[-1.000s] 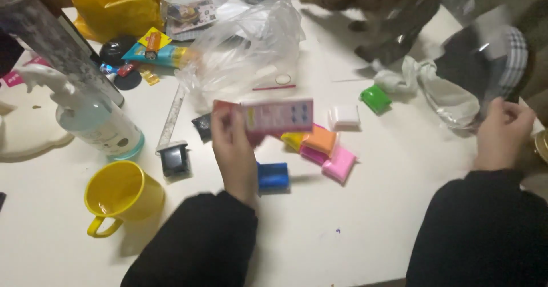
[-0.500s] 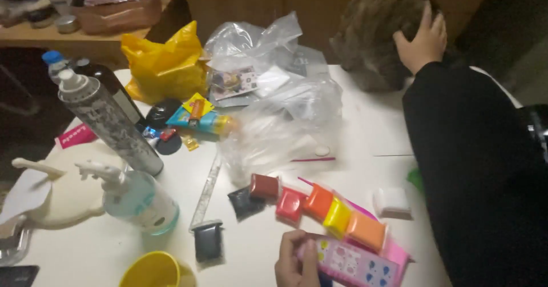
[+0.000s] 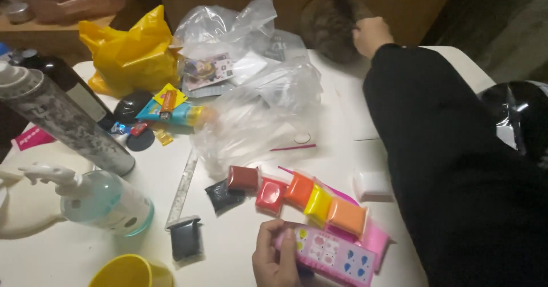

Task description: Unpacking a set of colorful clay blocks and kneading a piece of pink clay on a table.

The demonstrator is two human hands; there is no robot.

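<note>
Left hand [image 3: 274, 261], cut off at the near edge, clamps the pink box [image 3: 334, 257] on the white surface [image 3: 342, 110]. Right hand [image 3: 371, 34] rests far on a blurry brown furry shape [image 3: 331, 21]; grip unclear.

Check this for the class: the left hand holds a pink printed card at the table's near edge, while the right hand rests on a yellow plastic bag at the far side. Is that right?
Not quite. The head view shows the left hand holding the pink printed card, but the right hand rests on a brown furry thing at the far side; the yellow plastic bag lies untouched.
</note>
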